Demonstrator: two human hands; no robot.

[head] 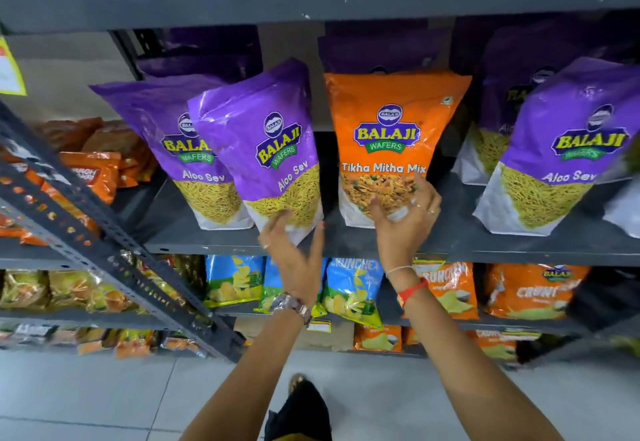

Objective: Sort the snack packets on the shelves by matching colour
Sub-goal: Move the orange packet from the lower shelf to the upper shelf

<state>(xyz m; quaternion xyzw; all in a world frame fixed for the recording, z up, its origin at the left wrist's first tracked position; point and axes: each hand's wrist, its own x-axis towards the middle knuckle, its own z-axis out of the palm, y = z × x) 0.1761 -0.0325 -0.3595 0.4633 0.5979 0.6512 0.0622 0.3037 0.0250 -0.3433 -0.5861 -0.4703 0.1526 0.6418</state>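
On the grey shelf (346, 243) an orange Tikha Mitha Mix packet (391, 129) stands upright among purple Aloo Sev packets. My right hand (405, 212) grips the orange packet at its lower right corner. My left hand (294, 250) holds the bottom of a tilted purple packet (266, 135), which leans left against another purple packet (173, 135). A third purple packet (568, 149) stands at the right, with more purple packets behind in the shadow.
Orange packets (93, 167) lie on the shelf at far left behind a slanted grey metal strut (104, 239). The shelf below holds blue packets (353, 288), orange packets (530, 288) and yellow ones (52, 288). Grey floor tiles lie underneath.
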